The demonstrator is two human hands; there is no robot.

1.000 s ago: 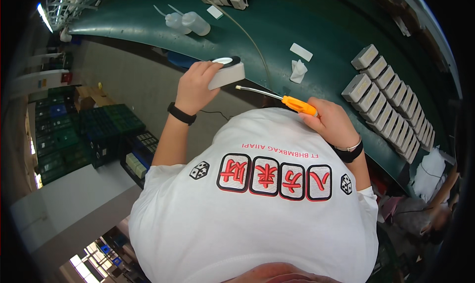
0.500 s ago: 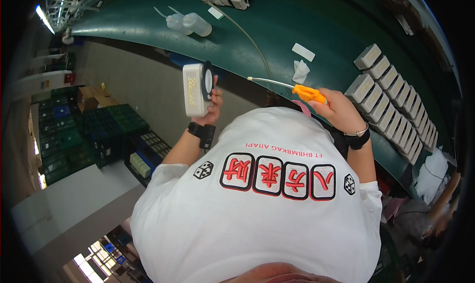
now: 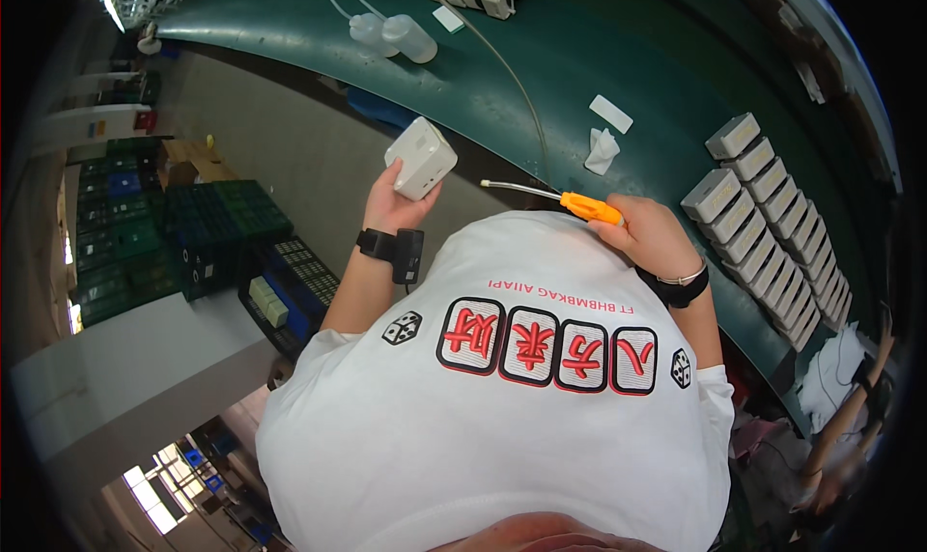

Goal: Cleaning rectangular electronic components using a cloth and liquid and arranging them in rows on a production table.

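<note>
In my left hand is a small white box-shaped device with rounded edges, raised left of my chest beyond the bench edge. One plain face with small openings along its lower edge shows; its other sides are hidden. My right hand is wrapped round an orange air blow gun. Its thin, bent metal nozzle points left toward the device, with a gap between them.
Rows of similar white devices stand on the green bench at the right. A crumpled white cloth, a white card, two squeeze bottles and a thin hose lie farther off. A person's arm shows at right.
My left hand has turned the device, so its lettered face and round black-rimmed side no longer show. My right hand has lowered the blow gun slightly. The view has shifted a little.
</note>
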